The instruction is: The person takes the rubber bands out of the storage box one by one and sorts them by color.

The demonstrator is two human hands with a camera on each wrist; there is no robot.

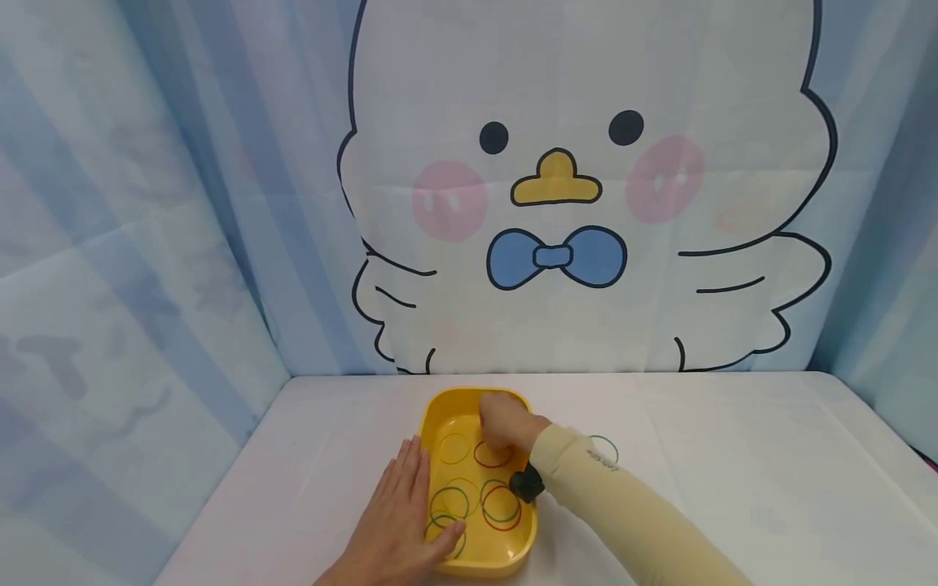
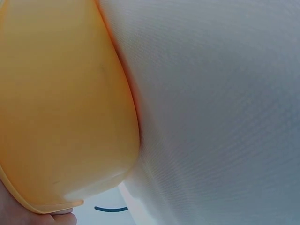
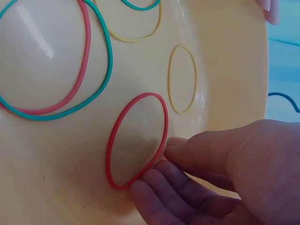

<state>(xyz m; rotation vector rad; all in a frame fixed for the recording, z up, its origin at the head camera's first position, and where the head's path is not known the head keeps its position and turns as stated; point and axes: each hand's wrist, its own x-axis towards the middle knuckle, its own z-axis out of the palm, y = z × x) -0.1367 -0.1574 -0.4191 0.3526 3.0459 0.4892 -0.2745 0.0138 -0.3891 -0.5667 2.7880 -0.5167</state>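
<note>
tray (image 1: 440, 411): yellow, holds loose rubber bands
right hand (image 3: 225, 178): curled fingertips touching red band (image 3: 136, 140)
left hand (image 1: 399, 521): flat, fingers spread on tray's near-left rim

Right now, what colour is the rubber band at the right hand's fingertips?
Red; the rubber band shows best in the right wrist view.

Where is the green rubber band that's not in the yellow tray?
In the head view, the green rubber band lies on the white table, just right of the yellow tray, partly hidden behind the right forearm's sleeve.
</note>
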